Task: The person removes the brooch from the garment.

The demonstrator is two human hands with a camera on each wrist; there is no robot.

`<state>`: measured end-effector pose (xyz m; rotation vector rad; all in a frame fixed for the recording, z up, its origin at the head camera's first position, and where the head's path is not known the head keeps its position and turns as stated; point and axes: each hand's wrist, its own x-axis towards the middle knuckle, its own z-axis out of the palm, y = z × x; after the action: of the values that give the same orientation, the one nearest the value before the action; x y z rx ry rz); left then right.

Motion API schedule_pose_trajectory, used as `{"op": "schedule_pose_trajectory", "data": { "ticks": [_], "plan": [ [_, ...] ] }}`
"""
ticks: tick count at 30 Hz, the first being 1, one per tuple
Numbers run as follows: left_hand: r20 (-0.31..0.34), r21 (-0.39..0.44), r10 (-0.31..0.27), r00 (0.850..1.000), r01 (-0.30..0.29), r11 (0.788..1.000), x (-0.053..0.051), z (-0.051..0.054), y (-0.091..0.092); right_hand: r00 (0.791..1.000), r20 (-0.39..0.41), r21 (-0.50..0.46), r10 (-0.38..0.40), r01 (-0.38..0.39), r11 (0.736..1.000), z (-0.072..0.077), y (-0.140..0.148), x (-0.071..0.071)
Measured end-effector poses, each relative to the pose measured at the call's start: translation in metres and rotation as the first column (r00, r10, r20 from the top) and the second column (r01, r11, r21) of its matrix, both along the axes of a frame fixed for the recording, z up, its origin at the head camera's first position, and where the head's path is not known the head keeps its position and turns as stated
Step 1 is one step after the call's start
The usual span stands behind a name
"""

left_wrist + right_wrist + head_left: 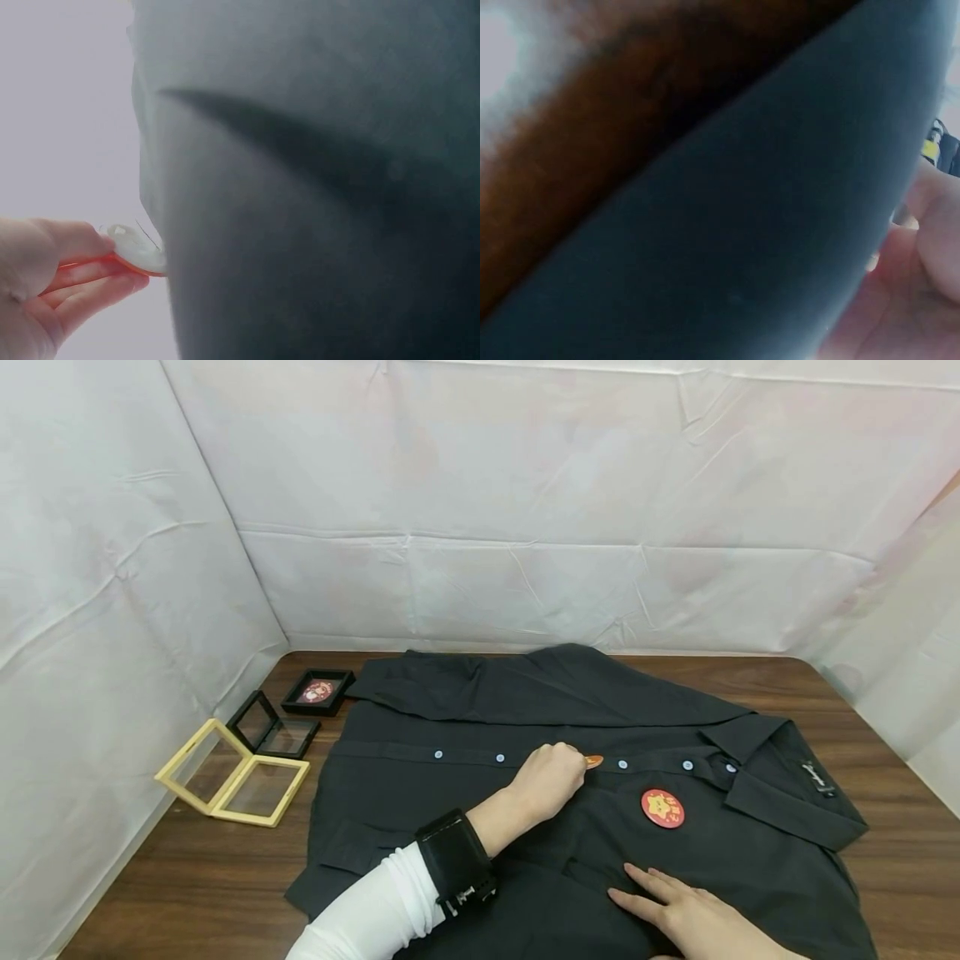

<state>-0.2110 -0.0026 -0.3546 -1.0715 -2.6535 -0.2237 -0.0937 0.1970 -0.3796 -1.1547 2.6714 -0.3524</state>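
A black button-up shirt (480,810) lies spread on the table, collar to the right. Above its button row my left hand (551,777) pinches a round pin badge (593,762) with an orange edge. The left wrist view shows the badge's pale back (135,247) between thumb and fingers, with a thin pin wire standing out near the cloth. A red round badge with a yellow figure (663,808) sits on the shirt's chest. Below that, my right hand (686,914) rests on the cloth, fingers spread. The right wrist view shows it partly, at the right edge.
At the table's left stand an open yellow frame case (247,789), an open black frame case (288,738) and a black case (336,693) with a red badge inside. White cloth walls (465,585) border the brown wooden table (202,893). A small silver ornament (819,779) lies on the collar.
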Motion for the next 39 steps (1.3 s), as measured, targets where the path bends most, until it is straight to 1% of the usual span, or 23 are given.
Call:
{"op": "schedule_pose_trajectory", "data": {
  "ticks": [3,5,7,8,11,15,19,21,25,28,32,36,39],
  "plan": [
    [0.045,0.056,0.004,0.999,-0.007,0.998,-0.002,0.001,-0.003,0.999,0.033,-0.024,-0.009,0.01,1.0,0.008,-0.002,-0.003],
    [0.088,0.102,0.011,0.996,-0.02,0.995,-0.003,0.002,-0.006,0.996,0.071,-0.031,-0.048,0.05,0.998,0.016,-0.004,-0.006],
    [0.125,0.148,0.017,0.992,-0.035,0.988,-0.003,0.003,-0.009,0.992,0.08,-0.042,-0.096,0.1,0.994,0.024,-0.007,-0.009],
    [0.139,0.168,0.021,0.99,-0.045,0.985,-0.004,0.003,-0.01,0.991,0.067,-0.049,-0.12,0.123,0.991,0.029,-0.009,-0.011],
    [0.149,0.221,0.032,0.988,-0.065,0.973,-0.005,0.005,-0.015,0.983,0.035,-0.078,-0.182,0.184,0.98,0.041,-0.013,-0.017],
    [0.175,0.293,0.05,0.983,-0.101,0.951,-0.006,0.007,-0.021,0.976,-0.03,-0.134,-0.214,0.208,0.969,0.054,-0.018,-0.025],
    [0.234,0.357,0.056,0.971,-0.139,0.924,-0.006,0.01,-0.026,0.971,-0.092,-0.22,-0.221,0.196,0.955,0.061,-0.019,-0.035],
    [0.254,0.386,0.051,0.966,-0.15,0.91,-0.006,0.013,-0.029,0.969,-0.109,-0.272,-0.223,0.186,0.944,0.062,-0.02,-0.039],
    [0.288,0.441,0.044,0.957,-0.173,0.881,-0.004,0.016,-0.034,0.962,-0.113,-0.342,-0.248,0.197,0.919,0.065,-0.023,-0.048],
    [0.309,0.479,0.031,0.95,-0.184,0.858,-0.003,0.018,-0.037,0.951,-0.101,-0.351,-0.293,0.242,0.904,0.067,-0.027,-0.055],
    [0.33,0.539,-0.008,0.944,-0.182,0.823,-0.002,0.023,-0.041,0.938,-0.088,-0.358,-0.336,0.285,0.889,0.071,-0.032,-0.064],
    [0.337,0.593,-0.037,0.941,-0.181,0.785,0.002,0.03,-0.044,0.929,-0.121,-0.396,-0.35,0.278,0.875,0.075,-0.037,-0.071],
    [0.349,0.623,-0.061,0.935,-0.183,0.761,0.005,0.035,-0.046,0.924,-0.128,-0.427,-0.36,0.276,0.861,0.077,-0.041,-0.076]
  ]
}}
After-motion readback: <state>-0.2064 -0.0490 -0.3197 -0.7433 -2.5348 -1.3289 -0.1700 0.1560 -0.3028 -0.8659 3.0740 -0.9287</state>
